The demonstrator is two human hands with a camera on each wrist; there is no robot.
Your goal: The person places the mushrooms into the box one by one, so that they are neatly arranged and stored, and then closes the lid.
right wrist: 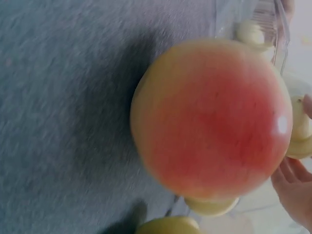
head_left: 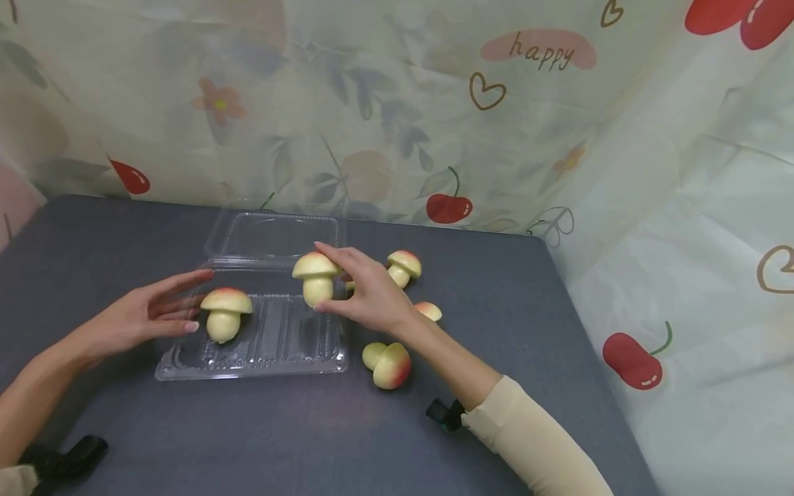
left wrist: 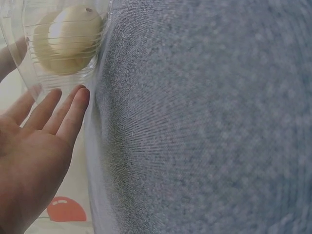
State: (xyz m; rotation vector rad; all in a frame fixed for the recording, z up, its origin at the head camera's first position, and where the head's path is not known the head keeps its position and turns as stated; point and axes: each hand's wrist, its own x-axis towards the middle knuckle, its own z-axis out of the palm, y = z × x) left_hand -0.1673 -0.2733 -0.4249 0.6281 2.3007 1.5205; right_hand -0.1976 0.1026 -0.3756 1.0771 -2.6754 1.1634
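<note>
My right hand (head_left: 372, 289) pinches a toy mushroom (head_left: 316, 275) upright between thumb and fingertips, the thumb at its stem base and a finger on its cap. The mushroom is cream with a reddish cap top and is held over the right part of a clear plastic clamshell box (head_left: 248, 375). A second toy mushroom (head_left: 225, 317) stands in the left part of the box. My left hand (head_left: 143, 317) lies alongside the box's left side, fingers extended around its edge. In the left wrist view those fingers (left wrist: 73, 114) are straight, close to the clear wall.
Right of the box lie several more toy mushrooms, one on its side in front (head_left: 389, 365) and another farther back (head_left: 403, 267), some partly hidden by my right hand. The box's lid (head_left: 279, 234) stands open toward the back. A patterned curtain (head_left: 397, 103) hangs behind the grey table (head_left: 434, 455).
</note>
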